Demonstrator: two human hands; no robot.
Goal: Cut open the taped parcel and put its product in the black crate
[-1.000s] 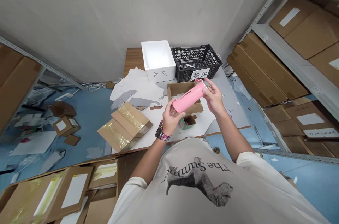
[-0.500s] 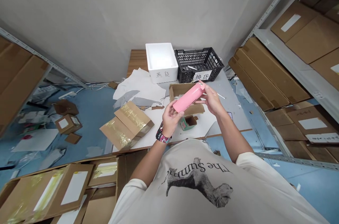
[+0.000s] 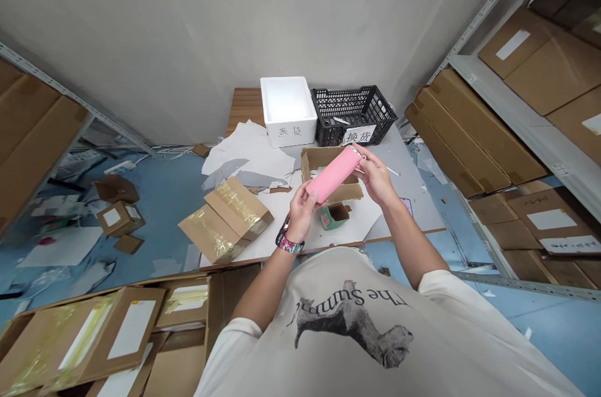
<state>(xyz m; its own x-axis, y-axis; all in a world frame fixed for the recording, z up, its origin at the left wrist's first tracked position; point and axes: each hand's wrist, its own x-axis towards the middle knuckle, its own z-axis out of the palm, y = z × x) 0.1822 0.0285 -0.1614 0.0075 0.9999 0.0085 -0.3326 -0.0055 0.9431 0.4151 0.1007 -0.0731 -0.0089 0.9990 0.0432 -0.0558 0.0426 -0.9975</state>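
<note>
Between my hands is a pink bottle (image 3: pixel 334 175), tilted with its silver-rimmed end up to the right. My left hand (image 3: pixel 303 206) is closed on its lower end. The fingers of my right hand (image 3: pixel 373 175) grip the upper end, where a small pink loop shows. Below and behind the bottle stands an open cardboard box (image 3: pixel 312 162) on the table. A small green box (image 3: pixel 334 218), open at one end, lies just under the bottle, near the table's front edge.
At the back of the table are a white foam box (image 3: pixel 291 131) and a black plastic crate (image 3: pixel 328 134), both with handwritten characters. Torn white paper (image 3: pixel 248 146) and a taped carton (image 3: pixel 225 221) lie on the left. Shelves of cartons (image 3: pixel 474 131) stand at right.
The bottle has turned about its length in my hands: dark marking on its side has gone out of sight and a loop now shows at the upper end. Both hands stay in place.
</note>
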